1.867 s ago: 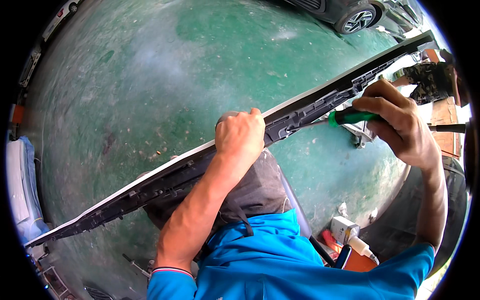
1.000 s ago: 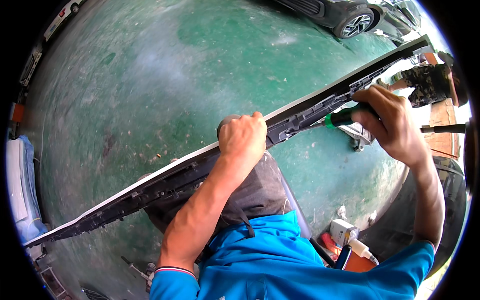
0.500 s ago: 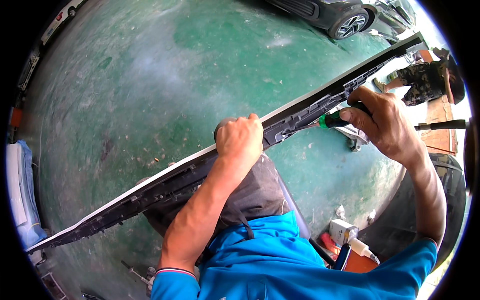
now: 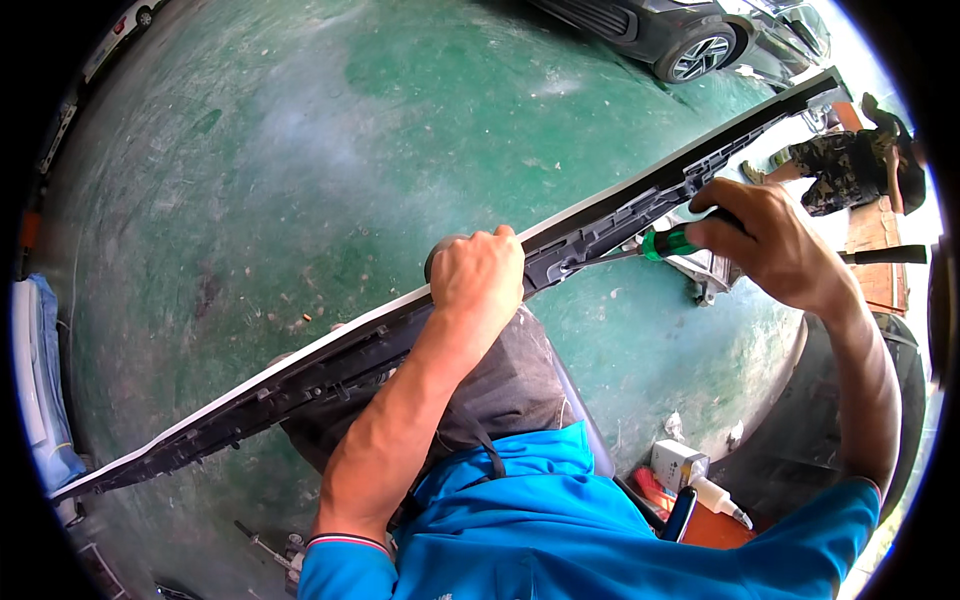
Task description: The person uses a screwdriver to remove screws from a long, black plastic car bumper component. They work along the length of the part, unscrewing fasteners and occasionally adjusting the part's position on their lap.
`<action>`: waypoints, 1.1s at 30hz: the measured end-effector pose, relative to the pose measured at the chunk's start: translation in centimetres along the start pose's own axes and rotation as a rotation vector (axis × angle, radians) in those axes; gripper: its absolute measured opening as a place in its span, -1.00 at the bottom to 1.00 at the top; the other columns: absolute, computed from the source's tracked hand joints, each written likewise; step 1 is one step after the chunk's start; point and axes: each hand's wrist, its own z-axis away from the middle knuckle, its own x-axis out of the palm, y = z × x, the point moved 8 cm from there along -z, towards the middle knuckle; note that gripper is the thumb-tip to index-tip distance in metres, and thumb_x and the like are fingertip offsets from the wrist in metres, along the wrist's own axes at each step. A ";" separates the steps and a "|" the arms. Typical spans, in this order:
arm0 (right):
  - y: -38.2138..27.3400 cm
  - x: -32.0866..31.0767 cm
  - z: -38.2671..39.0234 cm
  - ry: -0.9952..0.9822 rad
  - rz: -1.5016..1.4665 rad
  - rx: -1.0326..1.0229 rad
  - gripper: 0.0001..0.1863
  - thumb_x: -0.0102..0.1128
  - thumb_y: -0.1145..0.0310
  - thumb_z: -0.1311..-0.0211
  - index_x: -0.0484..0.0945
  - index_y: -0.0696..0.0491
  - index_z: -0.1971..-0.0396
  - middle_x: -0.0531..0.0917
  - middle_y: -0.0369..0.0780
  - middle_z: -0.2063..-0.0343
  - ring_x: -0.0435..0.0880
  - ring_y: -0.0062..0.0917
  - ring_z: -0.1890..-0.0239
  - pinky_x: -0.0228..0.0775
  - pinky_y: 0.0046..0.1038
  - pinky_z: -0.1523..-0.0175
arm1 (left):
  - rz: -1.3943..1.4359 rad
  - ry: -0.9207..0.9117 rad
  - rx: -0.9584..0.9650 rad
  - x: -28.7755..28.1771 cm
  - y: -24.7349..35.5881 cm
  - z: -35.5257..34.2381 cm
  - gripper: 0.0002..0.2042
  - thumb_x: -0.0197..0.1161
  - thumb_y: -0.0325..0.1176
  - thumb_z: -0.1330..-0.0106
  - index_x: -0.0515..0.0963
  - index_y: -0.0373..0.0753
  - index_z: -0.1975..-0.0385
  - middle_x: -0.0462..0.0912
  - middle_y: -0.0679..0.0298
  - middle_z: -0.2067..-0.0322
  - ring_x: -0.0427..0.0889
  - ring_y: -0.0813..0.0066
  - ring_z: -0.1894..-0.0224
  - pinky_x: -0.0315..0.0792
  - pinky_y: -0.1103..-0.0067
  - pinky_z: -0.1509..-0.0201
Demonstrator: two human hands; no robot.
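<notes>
A long black plastic trim (image 4: 620, 225) with a white edge lies diagonally across my lap (image 4: 515, 370), with moulded clips and ribs along it. My left hand (image 4: 474, 270) grips it near the middle, fingers curled over the upper edge. To the right of that, my right hand (image 4: 765, 245) is closed on a screwdriver (image 4: 668, 241) with a green and black handle. Its shank reaches down-left to a recess in the trim, just right of my left hand; the very tip is too small to make out.
Green floor (image 4: 250, 200); dark car (image 4: 640, 25) at top; person in camouflage (image 4: 850, 165) at right; wrapped white panels (image 4: 40, 370) at left; metal tool (image 4: 262, 540) at bottom; white tube (image 4: 720, 495) and box (image 4: 680, 460) beside a dark curved panel (image 4: 760, 430) at lower right.
Over the last two seconds my right hand and the screwdriver handle have shifted slightly left. My left hand and the trim are in nearly the same place. The person at right has moved slightly.
</notes>
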 end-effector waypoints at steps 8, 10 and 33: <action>-4.9 1.2 0.9 0.108 0.731 -0.531 -0.78 0.40 0.36 -0.10 0.69 0.06 0.24 0.53 -0.25 0.44 0.64 -0.47 0.44 0.43 -0.34 0.42 | 0.012 0.006 -0.001 -0.1 0.0 0.2 -0.88 0.28 -0.40 -0.25 0.64 -0.34 0.38 0.74 -0.08 0.42 0.78 -0.09 0.29 0.66 0.16 0.19; -4.4 1.3 0.4 0.059 0.596 -0.453 -0.80 0.40 0.34 -0.10 0.68 0.07 0.28 0.52 -0.25 0.48 0.61 -0.43 0.50 0.42 -0.33 0.42 | 0.019 0.003 -0.009 0.1 0.0 0.3 -0.88 0.28 -0.40 -0.26 0.64 -0.34 0.37 0.74 -0.08 0.42 0.78 -0.09 0.29 0.66 0.16 0.19; -0.2 1.2 -3.8 -0.060 0.135 0.135 -0.68 0.45 0.36 0.05 0.70 0.23 0.29 0.57 -0.08 0.61 0.63 -0.31 0.54 0.42 -0.24 0.35 | -0.027 0.019 -0.032 0.1 -0.9 0.6 -0.88 0.29 -0.39 -0.29 0.61 -0.31 0.38 0.75 0.01 0.39 0.78 -0.05 0.28 0.65 0.17 0.20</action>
